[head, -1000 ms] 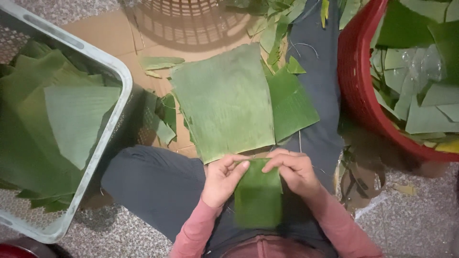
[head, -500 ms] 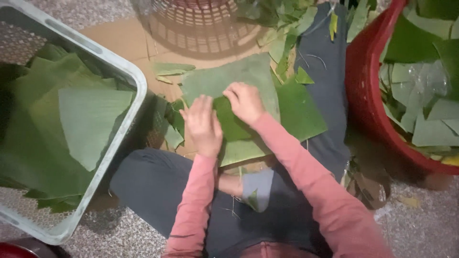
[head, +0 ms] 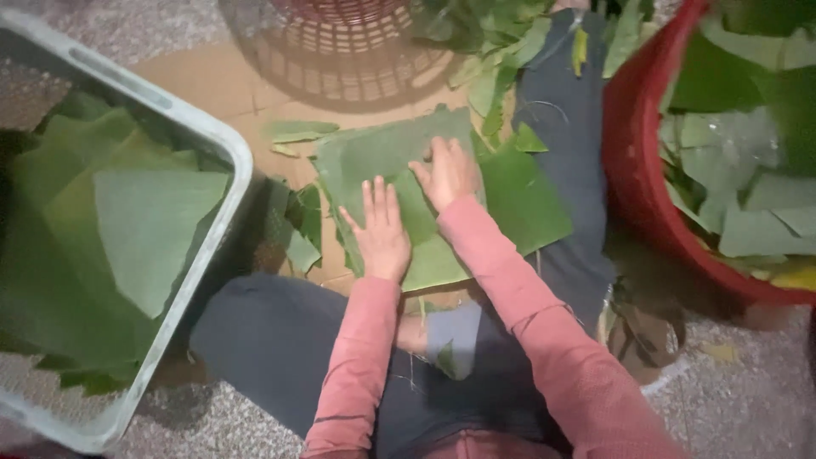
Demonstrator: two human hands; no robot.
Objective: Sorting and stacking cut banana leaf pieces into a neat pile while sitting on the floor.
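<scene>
1. Left hand (head: 384,231) and right hand (head: 446,172), both flat, palms down, fingers (head: 378,197) spread and straight, pressing on the leaf stack (head: 374,157); nothing gripped.
2. Leaf stack lying on cardboard (head: 200,85) on the floor, just ahead of the crossed legs (head: 272,340), its near edge partly over the right leg.
3. Small darker leaf (head: 415,208) on top of the stack, between and partly under the two hands.
4. To the left: grey crate (head: 183,127), part filled with flat leaves; its near corner close to the stack, with loose scraps (head: 297,229) in the gap.
5. To the right: red tub (head: 633,170) holding cut leaves, its wall just beside the right leg.
6. Ahead: wire basket (head: 340,34) at the top edge, with a heap of uncut leaves (head: 501,42) beside it reaching down to the stack's far corner.
7. Open room: bare cardboard between crate and basket, ahead-left of the stack; speckled floor (head: 748,399) bare at lower right. Elsewhere hemmed in by crate, tub and legs.
</scene>
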